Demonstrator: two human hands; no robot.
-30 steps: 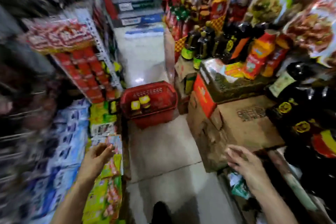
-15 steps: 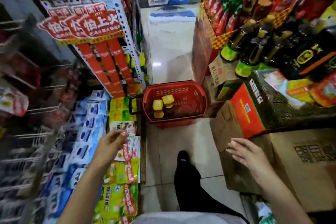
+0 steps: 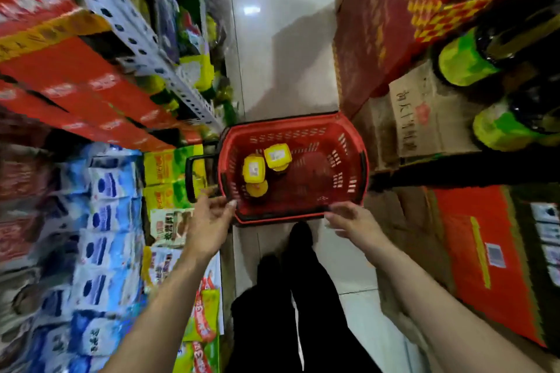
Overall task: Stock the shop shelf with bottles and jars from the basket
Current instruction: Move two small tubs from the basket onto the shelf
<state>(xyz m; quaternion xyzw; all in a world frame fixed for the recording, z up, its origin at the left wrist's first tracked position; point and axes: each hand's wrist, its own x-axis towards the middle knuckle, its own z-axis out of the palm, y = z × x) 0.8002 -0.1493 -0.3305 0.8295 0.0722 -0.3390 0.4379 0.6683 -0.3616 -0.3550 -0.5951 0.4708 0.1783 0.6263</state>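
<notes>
A red plastic basket (image 3: 342,142) with a black handle (image 3: 189,179) stands on the tiled aisle floor straight ahead of me. Three yellow-lidded jars (image 3: 266,166) sit upright in its left half; the right half shows bare mesh. My left hand (image 3: 209,221) is at the basket's near left corner, fingers apart, thumb tip close to the rim, nothing in it. My right hand (image 3: 351,218) hovers just over the near right rim, fingers spread and empty. Dark bottles with green labels (image 3: 466,63) stand on the right-hand display.
Left shelving (image 3: 142,51) carries red boxes, blue-white packets and yellow-green packs down to the floor. Stacked cardboard cartons (image 3: 424,118) and a red carton (image 3: 481,257) line the right side. My dark-trousered legs (image 3: 288,297) stand in the narrow aisle behind the basket.
I have stepped up to the basket and bent over it. Both hands moved forward from waist height to the basket's near rim. The view is now tilted steeply downward.
</notes>
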